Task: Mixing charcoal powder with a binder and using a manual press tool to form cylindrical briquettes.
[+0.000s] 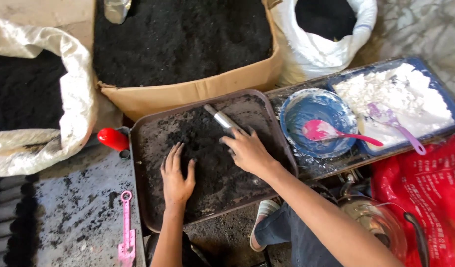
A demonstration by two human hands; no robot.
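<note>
My left hand (177, 174) lies flat and open, palm down, fingers spread, pressing on the black powder (207, 153) heaped in the brown tray (138, 198). It grips nothing. My right hand (247, 151) rests just beside it on the same heap, fingers loosely curled over the lower end of a metal tube (219, 118); the tube lies tilted, its far end pointing away from me. Whether the fingers actually clasp the tube or only rest against it, I cannot tell.

Condition of the work, as judged: the powder sits in a loose mound at the tray's middle, with thin smears toward the edges. It is gathered but unshaped; the tube's fill state is not visible.

Beyond my hands stands a cardboard box (188, 94) of the same black powder. A white sack (74, 99) of it is off to my left, another sack (326, 44) beyond my right hand. To the right of my right hand: a blue bowl (292, 111) with a pink spoon (326, 132), then a blue tray of white powder (400, 94) with a purple spoon (393, 121). A red cap (113, 139) sits at the brown tray's left corner, and a pink tool (126, 227) lies on the surface left of my left arm.
</note>
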